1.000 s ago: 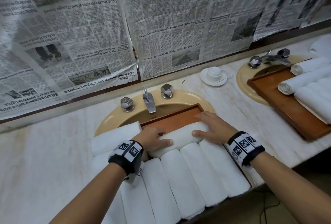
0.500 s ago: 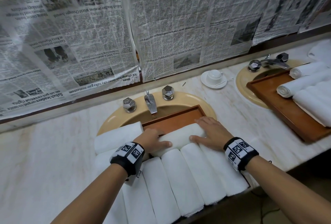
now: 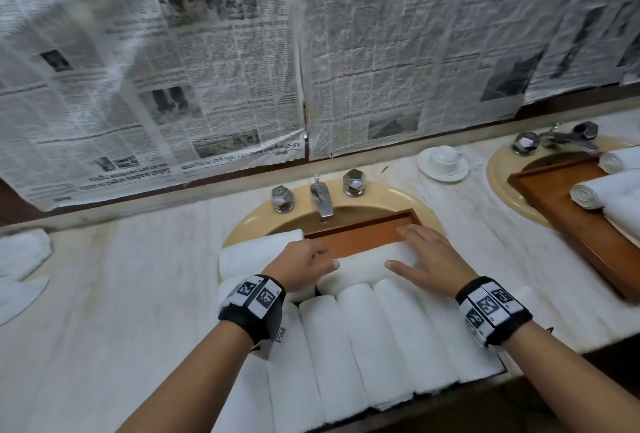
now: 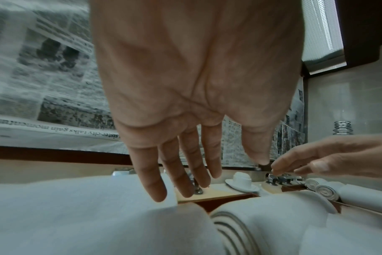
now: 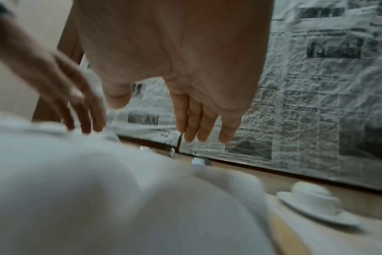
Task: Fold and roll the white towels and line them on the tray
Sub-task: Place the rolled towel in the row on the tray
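A wooden tray [image 3: 360, 235] lies across the near sink. Several rolled white towels [image 3: 363, 346] lie side by side on it, running toward me. One more rolled towel [image 3: 360, 268] lies crosswise at their far ends, its spiral end [image 4: 231, 229] facing left. My left hand [image 3: 304, 261] is at its left end and my right hand [image 3: 427, 256] over its right half. Both wrist views show straight fingers [image 4: 185, 172] [image 5: 203, 124] hovering just above the cloth [image 5: 98, 189], holding nothing. Another roll [image 3: 256, 252] lies left of the tray.
A second wooden tray [image 3: 568, 224] with rolled towels sits over the right sink. A white cup and saucer [image 3: 443, 159] stand between the sinks. The faucet [image 3: 322, 197] is just behind the near tray. Loose towels [image 3: 20, 252] lie far left. Newspaper covers the wall.
Both hands, which rested on the crosswise roll, have straightened their fingers and eased up off it. The roll stays in place against the row.
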A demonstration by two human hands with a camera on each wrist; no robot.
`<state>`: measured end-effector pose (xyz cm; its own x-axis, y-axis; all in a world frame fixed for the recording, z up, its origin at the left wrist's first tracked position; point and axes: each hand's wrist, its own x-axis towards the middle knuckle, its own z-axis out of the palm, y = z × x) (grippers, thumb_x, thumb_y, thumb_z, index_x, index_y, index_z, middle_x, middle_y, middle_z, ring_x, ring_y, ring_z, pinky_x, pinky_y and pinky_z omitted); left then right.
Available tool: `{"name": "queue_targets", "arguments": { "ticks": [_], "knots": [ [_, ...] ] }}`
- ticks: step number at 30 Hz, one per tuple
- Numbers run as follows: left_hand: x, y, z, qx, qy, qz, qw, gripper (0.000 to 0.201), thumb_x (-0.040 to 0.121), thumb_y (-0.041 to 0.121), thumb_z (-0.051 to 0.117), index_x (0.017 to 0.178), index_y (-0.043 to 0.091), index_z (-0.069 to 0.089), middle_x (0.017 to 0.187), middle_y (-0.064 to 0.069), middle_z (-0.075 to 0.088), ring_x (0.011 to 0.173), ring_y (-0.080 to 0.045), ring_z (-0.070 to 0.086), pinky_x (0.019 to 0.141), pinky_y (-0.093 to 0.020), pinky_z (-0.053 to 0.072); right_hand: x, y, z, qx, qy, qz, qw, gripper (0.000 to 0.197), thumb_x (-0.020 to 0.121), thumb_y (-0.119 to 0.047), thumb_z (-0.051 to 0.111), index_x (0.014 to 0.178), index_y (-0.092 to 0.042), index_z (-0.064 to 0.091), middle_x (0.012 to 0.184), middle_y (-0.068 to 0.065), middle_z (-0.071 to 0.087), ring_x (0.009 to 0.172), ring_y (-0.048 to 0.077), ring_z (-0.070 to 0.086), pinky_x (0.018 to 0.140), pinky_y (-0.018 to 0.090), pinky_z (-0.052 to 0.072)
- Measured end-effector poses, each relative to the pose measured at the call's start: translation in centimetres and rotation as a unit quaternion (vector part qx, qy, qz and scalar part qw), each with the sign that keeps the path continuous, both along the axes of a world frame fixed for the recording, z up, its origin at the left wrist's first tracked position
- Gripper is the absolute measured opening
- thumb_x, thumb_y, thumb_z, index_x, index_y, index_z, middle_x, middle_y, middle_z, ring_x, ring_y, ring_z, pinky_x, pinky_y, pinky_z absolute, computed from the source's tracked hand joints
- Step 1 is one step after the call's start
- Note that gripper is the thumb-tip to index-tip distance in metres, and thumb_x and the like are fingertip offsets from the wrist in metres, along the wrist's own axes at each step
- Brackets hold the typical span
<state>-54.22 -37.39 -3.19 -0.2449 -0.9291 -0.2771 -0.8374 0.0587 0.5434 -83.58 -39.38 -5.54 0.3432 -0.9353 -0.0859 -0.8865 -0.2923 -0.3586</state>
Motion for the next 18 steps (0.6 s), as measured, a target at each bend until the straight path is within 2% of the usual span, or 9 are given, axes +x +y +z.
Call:
{"name": "queue_targets", "arguments": {
  "ticks": [2, 4, 6, 8, 10, 14, 18],
  "knots": [
    [1.2, 1.1, 0.5, -0.007, 0.011, 0.011, 1.0, 0.042, 0.093, 0.049, 0.061, 0.12, 0.016, 0.063, 0.121, 0.0, 0.064, 0.113, -0.018, 0.058, 0.089, -0.028, 0.044, 1.6, 0.7, 1.1, 0.018, -0.031, 0.007, 0.999, 0.083, 0.085, -0.071, 0.05, 0.15, -0.021, 0.035, 0.154, -0.002, 0.034, 0.142, 0.015, 0.03, 0.118, 0.036, 0.026],
    [2.9, 2.3, 0.8, -0.013, 0.031, 0.033, 0.999, 0.042, 0.092, 0.049, 0.062, 0.123, 0.021, 0.064, 0.127, 0.003, 0.062, 0.113, -0.015, 0.057, 0.095, -0.03, 0.045, 3.5, 1.6, 2.1, 0.03, -0.048, 0.02, 0.998, 0.083, 0.085, -0.069, 0.052, 0.15, -0.021, 0.035, 0.154, -0.002, 0.034, 0.142, 0.015, 0.03, 0.117, 0.036, 0.027],
    [4.6, 3.7, 1.0, -0.023, 0.046, 0.051, 0.997, 0.046, 0.092, 0.049, 0.063, 0.13, 0.024, 0.061, 0.131, 0.005, 0.06, 0.114, -0.012, 0.056, 0.096, -0.028, 0.044, 5.6, 2.5, 2.6, 0.029, -0.04, 0.038, 0.998, 0.084, 0.085, -0.07, 0.053, 0.151, -0.021, 0.034, 0.155, -0.001, 0.033, 0.142, 0.015, 0.029, 0.118, 0.036, 0.026],
    [6.6, 5.3, 1.2, -0.029, 0.061, 0.07, 0.995, 0.05, 0.092, 0.048, 0.063, 0.135, 0.023, 0.058, 0.133, 0.006, 0.058, 0.115, -0.011, 0.054, 0.092, -0.025, 0.045, 8.1, 3.9, 2.6, 0.025, -0.023, 0.06, 0.998, 0.086, 0.085, -0.073, 0.05, 0.151, -0.022, 0.032, 0.155, -0.001, 0.032, 0.143, 0.015, 0.027, 0.118, 0.035, 0.025],
    [9.0, 7.3, 1.3, -0.032, 0.065, 0.084, 0.994, 0.052, 0.092, 0.047, 0.064, 0.136, 0.021, 0.056, 0.134, 0.004, 0.057, 0.118, -0.012, 0.054, 0.094, -0.024, 0.044, 11.0, 5.5, 2.7, 0.02, -0.004, 0.084, 0.996, 0.087, 0.084, -0.076, 0.046, 0.151, -0.023, 0.031, 0.156, -0.001, 0.032, 0.143, 0.014, 0.026, 0.118, 0.035, 0.025],
    [15.5, 12.3, 1.0, -0.037, 0.051, 0.116, 0.991, 0.054, 0.092, 0.049, 0.062, 0.139, 0.022, 0.053, 0.135, 0.004, 0.057, 0.117, -0.013, 0.054, 0.097, -0.025, 0.042, 18.3, 9.5, 3.4, 0.015, 0.007, 0.126, 0.992, 0.084, 0.086, -0.073, 0.048, 0.15, -0.021, 0.032, 0.155, -0.001, 0.032, 0.143, 0.015, 0.027, 0.117, 0.029, 0.021],
    [23.2, 18.4, 1.0, -0.03, 0.029, 0.15, 0.988, 0.056, 0.093, 0.054, 0.058, 0.141, 0.028, 0.049, 0.136, 0.008, 0.054, 0.121, -0.012, 0.051, 0.1, -0.027, 0.04, 26.4, 13.6, 4.0, 0.015, 0.011, 0.16, 0.987, 0.088, 0.084, -0.076, 0.044, 0.151, -0.02, 0.03, 0.157, -0.001, 0.031, 0.143, 0.016, 0.026, 0.117, 0.03, 0.021]
  ]
}}
